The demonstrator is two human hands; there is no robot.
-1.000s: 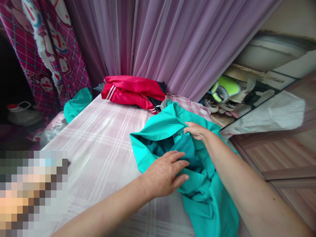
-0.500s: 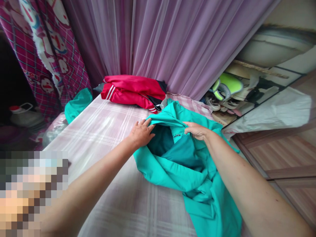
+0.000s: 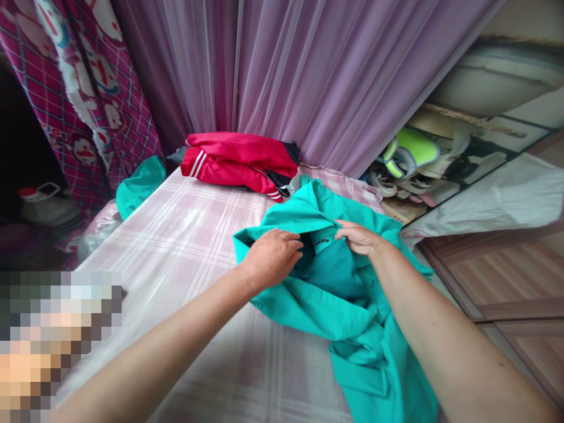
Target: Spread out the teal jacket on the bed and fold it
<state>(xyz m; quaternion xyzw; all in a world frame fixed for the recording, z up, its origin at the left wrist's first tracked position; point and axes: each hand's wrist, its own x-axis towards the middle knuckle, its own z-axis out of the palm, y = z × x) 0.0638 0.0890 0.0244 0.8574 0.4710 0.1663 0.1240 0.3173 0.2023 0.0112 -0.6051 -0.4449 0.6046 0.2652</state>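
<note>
A teal cloth garment (image 3: 365, 346) lies bunched on the bed, with a darker teal inner side showing at its opening. My left hand (image 3: 273, 258) is curled over a fold on the garment's left side. My right hand (image 3: 359, 238) pinches the upper edge of the same opening, near a small dark label. The two hands are close together, with the opening between them. The garment's lower end hangs over the near right of the pink plaid bedsheet (image 3: 176, 247).
A folded red track jacket (image 3: 233, 161) with white stripes lies at the bed's far end, beside a teal bundle (image 3: 140, 187). Purple sheer curtains (image 3: 282, 70) hang behind. Shoes (image 3: 396, 170) and a white plastic bag (image 3: 484, 202) sit to the right. A wooden panel (image 3: 497, 282) runs along the right.
My left hand has moved from the lower garment up to its left edge, then right onto the fold. My right hand has stayed at the upper edge, and the opening has narrowed.
</note>
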